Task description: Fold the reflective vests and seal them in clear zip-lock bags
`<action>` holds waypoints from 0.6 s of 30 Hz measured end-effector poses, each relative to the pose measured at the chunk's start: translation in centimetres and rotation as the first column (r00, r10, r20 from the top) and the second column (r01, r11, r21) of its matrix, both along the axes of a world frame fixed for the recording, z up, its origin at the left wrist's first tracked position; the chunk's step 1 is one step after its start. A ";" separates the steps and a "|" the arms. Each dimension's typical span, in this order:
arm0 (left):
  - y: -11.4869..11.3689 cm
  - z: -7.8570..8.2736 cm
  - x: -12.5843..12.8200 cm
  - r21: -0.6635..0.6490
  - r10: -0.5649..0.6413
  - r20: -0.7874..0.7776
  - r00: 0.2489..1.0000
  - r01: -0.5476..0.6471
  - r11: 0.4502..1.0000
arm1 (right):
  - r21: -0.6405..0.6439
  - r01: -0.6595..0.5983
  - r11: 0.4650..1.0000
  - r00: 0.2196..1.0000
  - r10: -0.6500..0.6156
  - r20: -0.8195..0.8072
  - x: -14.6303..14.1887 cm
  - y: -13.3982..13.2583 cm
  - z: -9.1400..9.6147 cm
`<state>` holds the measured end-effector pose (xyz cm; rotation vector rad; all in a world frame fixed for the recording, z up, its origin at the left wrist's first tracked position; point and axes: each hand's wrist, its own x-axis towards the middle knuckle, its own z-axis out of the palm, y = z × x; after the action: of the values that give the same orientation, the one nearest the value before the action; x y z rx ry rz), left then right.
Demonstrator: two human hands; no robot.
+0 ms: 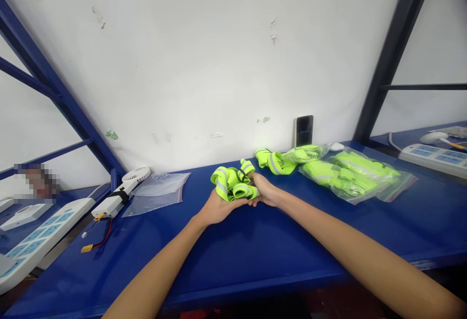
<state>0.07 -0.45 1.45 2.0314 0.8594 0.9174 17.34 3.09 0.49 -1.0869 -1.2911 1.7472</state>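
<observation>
A bundle of neon-yellow reflective straps (233,183) with grey bands sits between both hands just above the blue shelf (255,246). My left hand (218,206) cups it from below and the left, fingers curled under it. My right hand (263,188) grips its right side, fingers closed on the fabric. Another loose neon-yellow strap (277,160) lies behind, near the wall.
Clear bags packed with neon-yellow straps (350,173) lie at the right. Empty zip bags (156,190) lie at the left beside a small white fan (122,192) and a red-black wire (95,239). A dark phone (304,131) leans on the wall. White power strips (436,156) sit at both sides.
</observation>
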 end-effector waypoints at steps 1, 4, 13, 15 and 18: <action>0.2 -0.2 0.0 -0.024 0.027 0.054 0.998 -0.026 0.999 | 0.001 0.014 1.000 0.999 -0.014 -0.039 -0.1 -0.2 0.1; 0.8 -0.7 -0.4 -0.102 0.103 0.170 0.980 -0.086 0.991 | 0.058 0.027 0.998 0.993 -0.020 -0.117 -0.1 -1.1 0.4; 1.6 -0.4 0.7 -0.428 0.338 0.581 0.741 -0.075 0.901 | 0.243 -0.019 0.970 0.998 0.032 -0.049 -0.2 -1.3 0.5; 1.5 -0.2 1.2 -0.460 0.338 0.613 0.715 -0.026 0.888 | 0.276 -0.031 0.961 0.991 0.065 -0.118 -0.3 -1.1 0.4; 1.4 -0.2 1.3 -0.526 0.343 0.607 0.717 0.039 0.849 | 0.263 -0.036 0.964 0.964 0.103 -0.247 -0.2 -0.9 0.4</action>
<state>1.33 0.91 1.28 1.0273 0.7424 1.2658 17.18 2.17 0.89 -0.6505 -1.3567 1.6530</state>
